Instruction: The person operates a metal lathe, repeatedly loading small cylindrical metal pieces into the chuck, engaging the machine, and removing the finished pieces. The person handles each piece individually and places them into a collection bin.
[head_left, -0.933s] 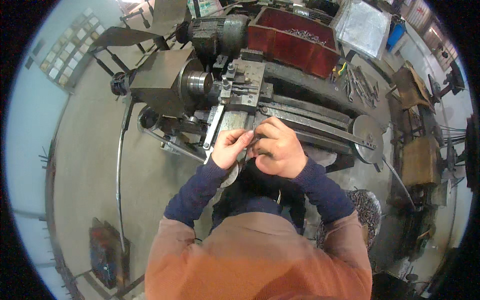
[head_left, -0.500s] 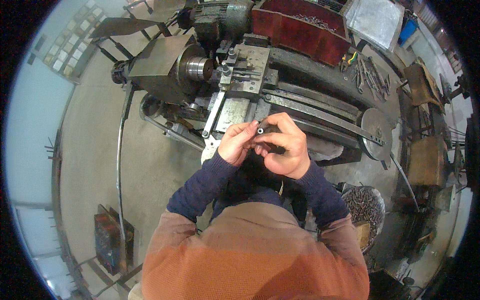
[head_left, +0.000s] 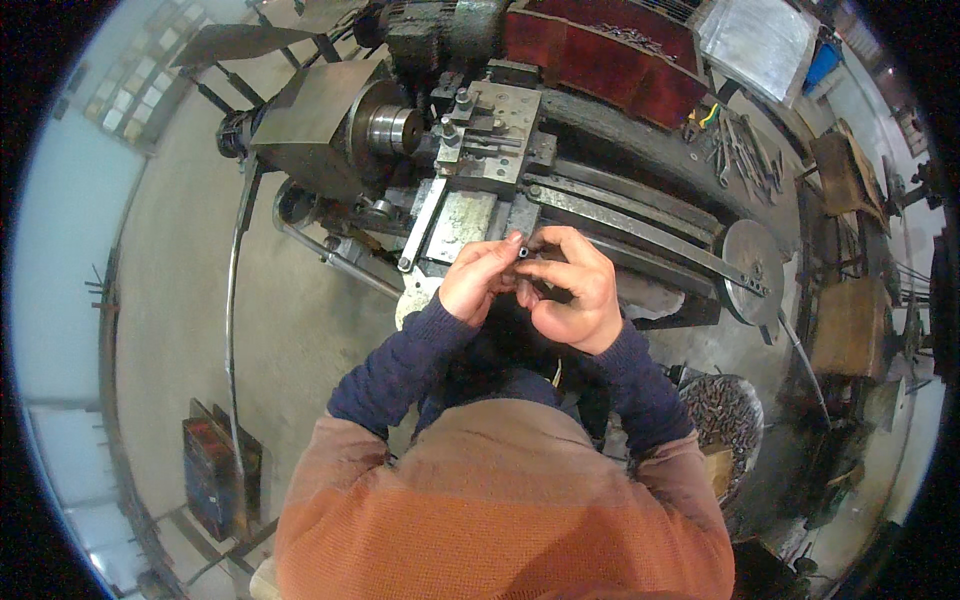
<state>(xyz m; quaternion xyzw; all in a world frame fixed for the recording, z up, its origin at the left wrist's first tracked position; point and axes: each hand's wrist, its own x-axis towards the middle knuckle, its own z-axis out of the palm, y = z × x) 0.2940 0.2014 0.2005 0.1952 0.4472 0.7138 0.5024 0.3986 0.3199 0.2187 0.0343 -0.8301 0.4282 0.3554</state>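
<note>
Both hands raised together in front of the lathe (head_left: 520,150), above its carriage. Left hand (head_left: 478,280) curled, fingertips pinched onto the near end of a small dark cylindrical part (head_left: 524,254). Right hand (head_left: 572,290) closed around the same part from the other side, thumb and forefinger gripping, remaining fingers folded under. Only the tip of the part visible, poking out between the two sets of fingertips; rest hidden by the hands. Hands touching each other at the fingertips. Part held in the air, clear of the machine, just in front of the flat grey carriage plate (head_left: 460,220).

Dark blue sleeves (head_left: 400,365) on both forearms, orange knitted top (head_left: 500,500) below.

Behind the hands: tool post (head_left: 490,125) with bolts on top, chuck (head_left: 390,128) to its left, bare and shiny. Long steel ways (head_left: 640,225) running right toward a round handwheel (head_left: 752,270). Red tray (head_left: 600,60) at the back of the lathe. Loose hand tools (head_left: 745,155) lying on the dark surface at upper right. Bin of metal swarf (head_left: 725,420) on the floor at lower right, near the right elbow. Dark red box (head_left: 215,475) on the concrete floor at lower left, well apart from the machine.
</note>
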